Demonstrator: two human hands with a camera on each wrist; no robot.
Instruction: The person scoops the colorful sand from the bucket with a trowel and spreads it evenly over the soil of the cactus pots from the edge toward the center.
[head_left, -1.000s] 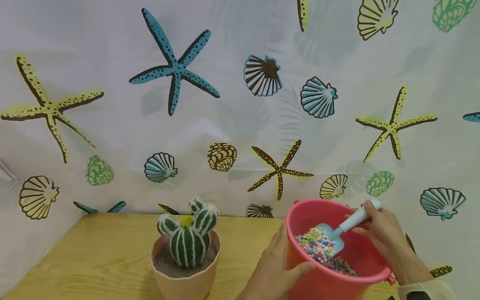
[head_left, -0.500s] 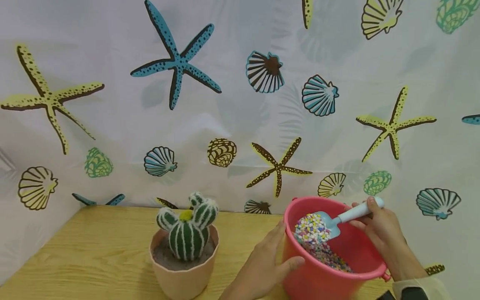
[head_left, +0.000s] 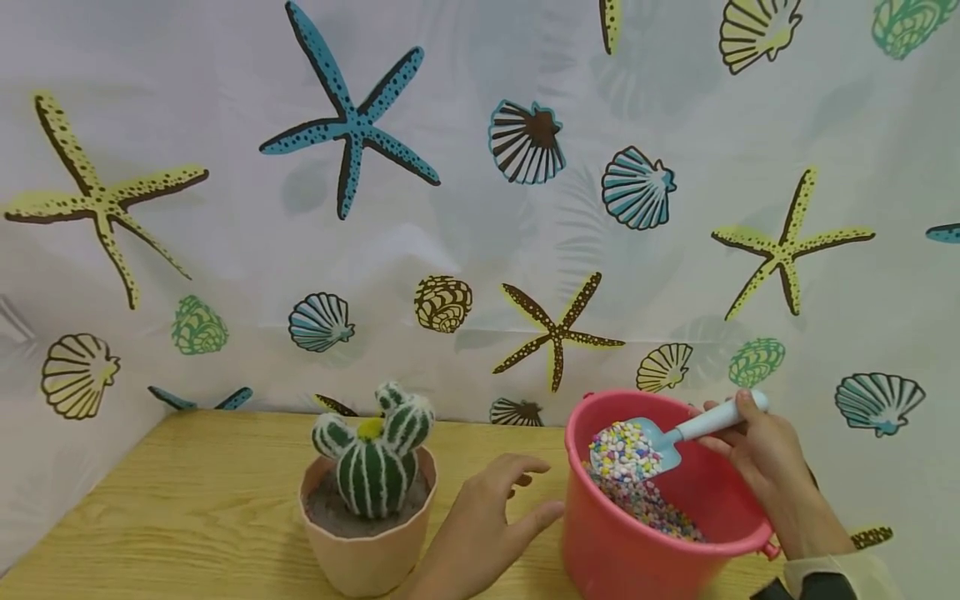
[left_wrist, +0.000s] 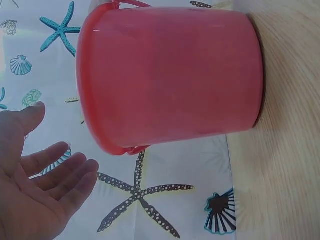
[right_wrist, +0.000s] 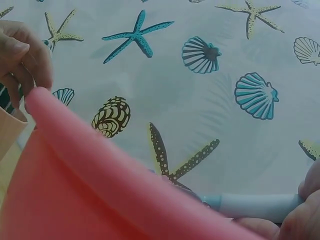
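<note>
My right hand (head_left: 772,462) grips the handle of a small light-blue toy shovel (head_left: 720,419) over the mouth of a pink bucket (head_left: 630,546). Its blade carries a heap of multicoloured beads (head_left: 622,450), and a layer of similar beads (head_left: 660,512) lies lower in the bucket. In the right wrist view the bucket's rim (right_wrist: 100,155) hides the blade. My left hand (head_left: 483,525) is off the bucket with loosely bent fingers, between it and a potted cactus (head_left: 375,483); the left wrist view shows that hand (left_wrist: 45,185) holding nothing.
The cactus, knitted-looking and green with white stripes, sits in a peach pot (head_left: 367,554) left of the bucket. Both stand on a wooden table (head_left: 187,500). Behind it hangs a white sheet (head_left: 465,217) printed with starfish and shells.
My left hand has let go of the bucket's side and moved left toward the cactus pot. The shovel with its beads has risen slightly from the lower beads and now stays nearly still.
</note>
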